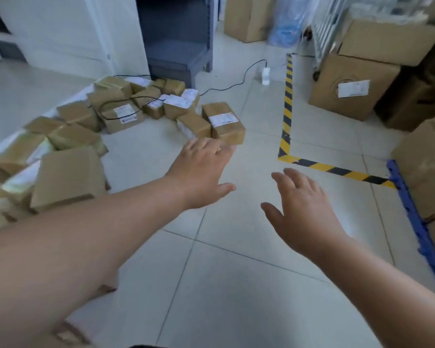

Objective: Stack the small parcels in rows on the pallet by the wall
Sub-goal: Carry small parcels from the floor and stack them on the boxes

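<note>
— What are your hands holding?

— Nothing. My left hand [201,172] is stretched out flat above the floor [236,285], fingers straight and slightly apart, thumb out to the side. My right hand [304,212] is out beside it and nearer to me. Its palm faces down and its fingers are spread wide, with nothing in them either.

— Where are the parcels?

— The small parcels [126,114] lie in a loose heap on the floor. The heap runs from the near left edge back to the white wall [60,28] and the blue-grey shelf unit [176,46]. Most are brown with white labels, and a black cable [245,71] loops over a few at the far end. The labelled parcel [224,124] at the heap's right end sits just beyond my left fingertips. I can't tell whether they touch it.

— And the pallet?

— A blue pallet [412,217] shows at the right edge, with big cartons [427,172] on it. Yellow-and-black tape [288,101] marks a corner on the floor between the pallet and my right hand.
</note>
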A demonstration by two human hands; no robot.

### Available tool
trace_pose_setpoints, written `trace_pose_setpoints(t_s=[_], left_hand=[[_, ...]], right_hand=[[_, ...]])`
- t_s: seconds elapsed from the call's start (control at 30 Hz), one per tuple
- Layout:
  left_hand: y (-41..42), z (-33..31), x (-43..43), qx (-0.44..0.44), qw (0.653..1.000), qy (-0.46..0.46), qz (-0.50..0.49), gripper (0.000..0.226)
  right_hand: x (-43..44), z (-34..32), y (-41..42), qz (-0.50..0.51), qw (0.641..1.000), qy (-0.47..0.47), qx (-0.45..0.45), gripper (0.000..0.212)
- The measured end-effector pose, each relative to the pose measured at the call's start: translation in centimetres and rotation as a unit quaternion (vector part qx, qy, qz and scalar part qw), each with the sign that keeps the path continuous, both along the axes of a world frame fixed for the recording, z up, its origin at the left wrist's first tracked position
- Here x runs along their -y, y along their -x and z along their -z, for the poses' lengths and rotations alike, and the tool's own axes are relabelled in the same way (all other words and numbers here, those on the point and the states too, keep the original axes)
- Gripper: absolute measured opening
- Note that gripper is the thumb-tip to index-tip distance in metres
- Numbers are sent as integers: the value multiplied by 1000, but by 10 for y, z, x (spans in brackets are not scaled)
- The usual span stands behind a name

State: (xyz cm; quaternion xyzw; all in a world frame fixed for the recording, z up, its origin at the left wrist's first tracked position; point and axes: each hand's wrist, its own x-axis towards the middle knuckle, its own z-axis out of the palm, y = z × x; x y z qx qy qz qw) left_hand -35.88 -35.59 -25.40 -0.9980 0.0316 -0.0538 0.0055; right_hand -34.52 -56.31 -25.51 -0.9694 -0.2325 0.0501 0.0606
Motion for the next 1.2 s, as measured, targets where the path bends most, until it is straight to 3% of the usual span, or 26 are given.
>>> trace_pose_setpoints(t_s=[0.2, 0.43, 0.63, 0.8, 1.2], left_hand=[[42, 13, -134, -9, 991, 8, -135, 82], [103, 37, -240, -30, 952, 58, -300, 85], [140, 77, -280, -73, 884, 154, -436, 94], [156, 110, -305, -93, 840, 209, -492, 96], [230, 156, -344, -116, 742, 235, -617, 102]], right_hand=[[-124, 15, 4, -97, 995, 0, -34, 65], [-231, 37, 26, -179, 981, 0, -70, 65], [-284, 61, 43, -214, 970, 16, -111, 67], [-313, 72, 47, -224, 966, 34, -124, 66], [-406, 90, 92, -268, 952, 25, -145, 64]])
